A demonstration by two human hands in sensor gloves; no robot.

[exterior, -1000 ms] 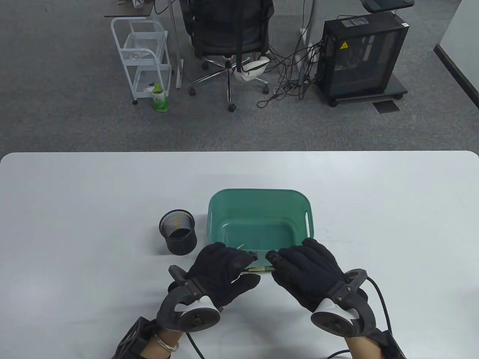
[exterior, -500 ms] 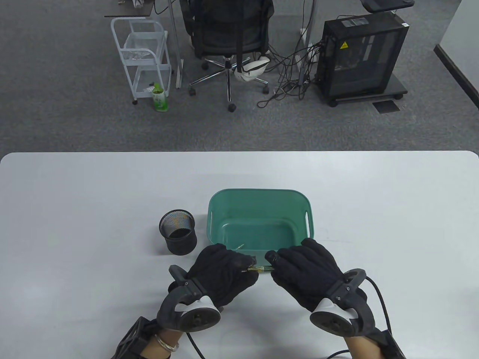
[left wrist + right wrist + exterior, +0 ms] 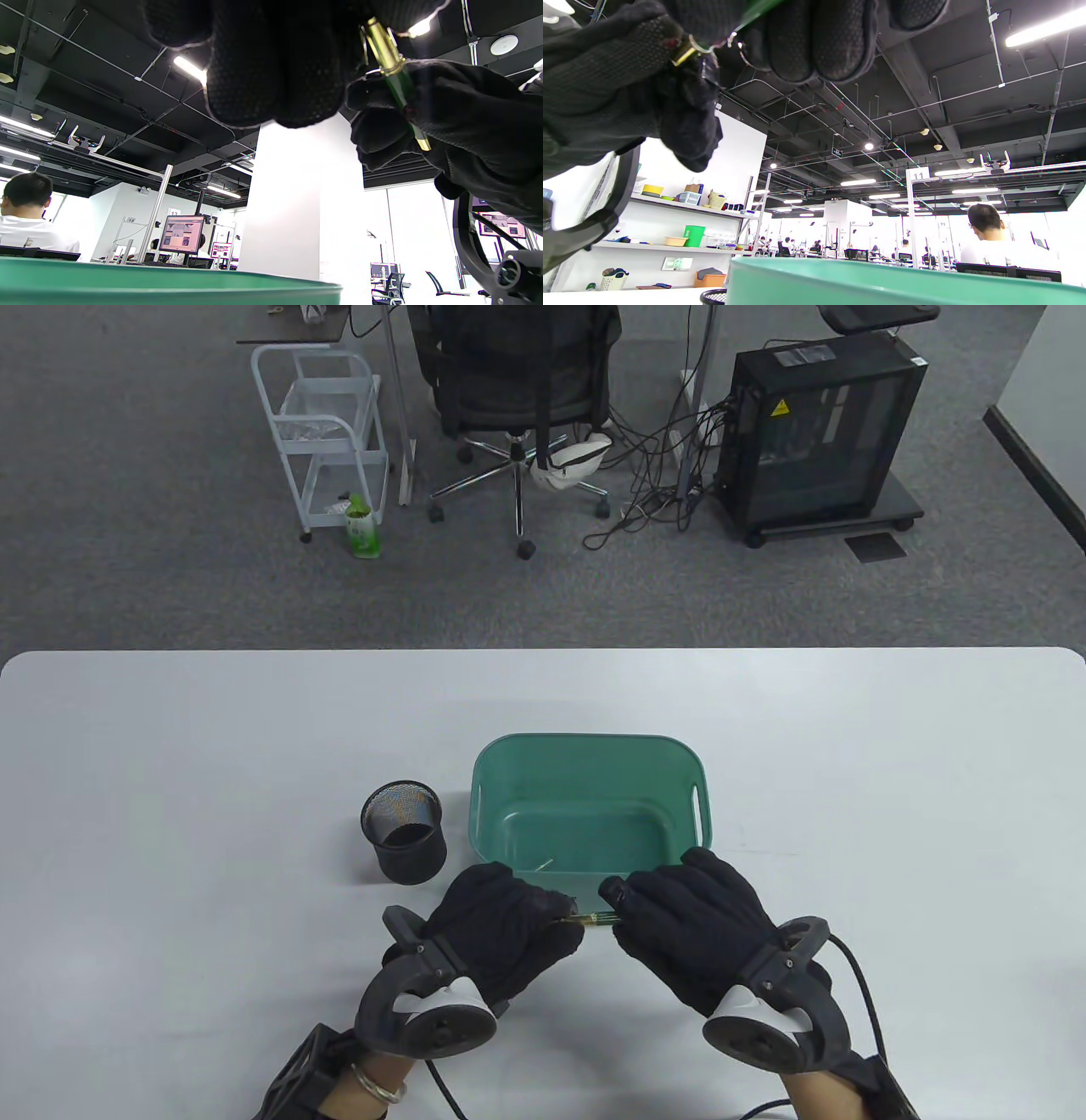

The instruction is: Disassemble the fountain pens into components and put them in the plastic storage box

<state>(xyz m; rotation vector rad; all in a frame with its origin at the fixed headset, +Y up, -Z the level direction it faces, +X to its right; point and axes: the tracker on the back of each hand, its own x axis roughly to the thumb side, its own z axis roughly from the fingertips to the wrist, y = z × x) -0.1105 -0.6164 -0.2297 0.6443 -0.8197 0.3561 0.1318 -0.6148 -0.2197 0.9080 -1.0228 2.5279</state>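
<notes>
A green fountain pen (image 3: 596, 917) with gold trim lies level between both hands, just in front of the green plastic storage box (image 3: 585, 752). My left hand (image 3: 556, 918) grips its left end and my right hand (image 3: 626, 909) grips its right end. In the left wrist view the pen (image 3: 398, 87) shows a gold section, a ring and a green barrel, pinched by the right hand's fingers (image 3: 458, 110). In the right wrist view a gold ring of the pen (image 3: 685, 53) shows between the gloves. A small gold part (image 3: 544, 864) lies inside the box.
A black mesh pen cup (image 3: 404, 831) stands left of the box. The white table (image 3: 170, 780) spreads wide on both sides. Beyond its far edge are an office chair (image 3: 517, 398), a white cart (image 3: 322, 432) and a computer tower (image 3: 819, 432).
The hands have drawn slightly closer on the pen. Less of the barrel shows between them than a second ago.
</notes>
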